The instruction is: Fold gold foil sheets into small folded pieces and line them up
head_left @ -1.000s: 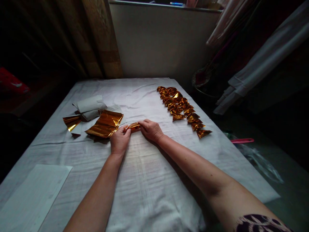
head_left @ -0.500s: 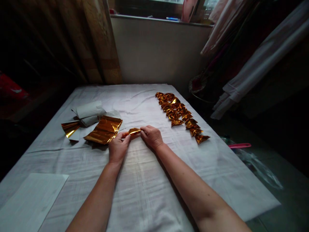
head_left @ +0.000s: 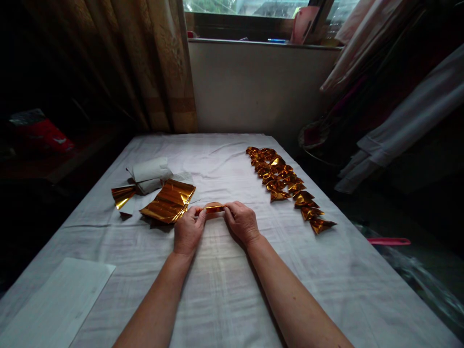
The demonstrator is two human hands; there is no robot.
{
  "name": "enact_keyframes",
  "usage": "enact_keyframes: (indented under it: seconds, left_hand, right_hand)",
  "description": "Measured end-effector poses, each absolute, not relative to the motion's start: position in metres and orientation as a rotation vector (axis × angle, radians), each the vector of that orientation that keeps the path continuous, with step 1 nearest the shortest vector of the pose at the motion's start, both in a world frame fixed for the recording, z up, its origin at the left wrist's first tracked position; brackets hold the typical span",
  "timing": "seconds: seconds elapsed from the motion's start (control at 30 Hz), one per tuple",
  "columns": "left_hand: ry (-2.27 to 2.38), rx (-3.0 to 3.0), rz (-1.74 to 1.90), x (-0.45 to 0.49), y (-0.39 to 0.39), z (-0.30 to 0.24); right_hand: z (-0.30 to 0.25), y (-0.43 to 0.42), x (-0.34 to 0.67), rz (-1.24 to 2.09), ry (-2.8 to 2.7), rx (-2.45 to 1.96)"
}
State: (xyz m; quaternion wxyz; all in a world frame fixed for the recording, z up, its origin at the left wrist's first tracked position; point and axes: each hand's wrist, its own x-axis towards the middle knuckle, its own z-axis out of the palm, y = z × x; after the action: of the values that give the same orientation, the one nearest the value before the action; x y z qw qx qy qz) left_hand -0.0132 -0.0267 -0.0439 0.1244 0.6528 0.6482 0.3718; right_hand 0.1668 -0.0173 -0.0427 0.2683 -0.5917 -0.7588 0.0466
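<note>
So compared with half a second ago, the whole view has tipped up to show more window, and the gold foil strip (head_left: 214,209) has gone from peaked to a long, flat band with a low curved edge above it.

I'll place stuff by the stack of gold foil sheets (head_left: 168,200). Room's pretty dim: plain wall (head_left: 261,87) beyond the stack, heavy curtain (head_left: 174,72) behind it, hanging clothes (head_left: 409,121) way off to its right, window (head_left: 246,7) past it and up. The surface (head_left: 224,290) under the stack is broad and flat with a wrinkled pale cloth, so I'd guess it gives a little when pressed. White paper sheet (head_left: 61,299) is left of the stack on the near side; folded gold pieces (head_left: 295,187) run in rows well to its right.

Left hand (head_left: 188,232) is at the stack's near right corner (can't tell if it's touching), thumb and fingers pinching the strip's left end. Right hand (head_left: 242,220), farther right of the stack, pinches the other end. Exact fingertip placement's too small to read.

So the strip's just right of the stack, between both hands. My take: keep the pinches light and level, crease evenly, and don't twist, since foil probably remembers every stray dent.
</note>
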Motion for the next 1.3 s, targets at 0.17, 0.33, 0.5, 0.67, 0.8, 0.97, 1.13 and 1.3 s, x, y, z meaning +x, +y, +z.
enact_keyframes:
  seconds: [0.17, 0.33, 0.5, 0.67, 0.8, 0.97, 1.13, 1.3]
  left_hand:
    - [1.908, 2.060, 0.968, -0.0119, -0.0300, -0.0396]
    - [1.937, 2.181, 0.867, -0.0106, -0.0315, -0.0381]
    - [1.950, 2.222, 0.805, -0.0097, -0.0315, -0.0385]
    - [1.932, 2.222, 0.791, -0.0099, -0.0298, -0.0387]
    - [1.940, 2.210, 0.809, -0.0107, -0.0278, -0.0386]
    - [1.950, 2.233, 0.811, -0.0116, -0.0283, -0.0380]
    - [1.931, 2.284, 0.759, -0.0133, -0.0296, -0.0394]
    - [1.824, 2.240, 0.841, -0.0156, -0.0287, -0.0416]
  right_hand:
    - [-0.0403, -0.0173, 0.1662, 0.118, -2.050, -1.620]
    - [-0.0385, -0.0175, 0.1663, 0.122, -2.061, -1.633]
    - [-0.0365, -0.0181, 0.1654, 0.132, -2.062, -1.653]
    - [-0.0355, -0.0190, 0.1645, 0.123, -2.098, -1.687]
    - [-0.0357, -0.0217, 0.1651, 0.116, -2.144, -1.638]
    - [-0.0353, -0.0248, 0.1657, 0.123, -2.171, -1.573]
    - [-0.0359, -0.0237, 0.1651, 0.114, -2.170, -1.614]
    - [-0.0375, -0.0224, 0.1643, 0.135, -2.146, -1.621]
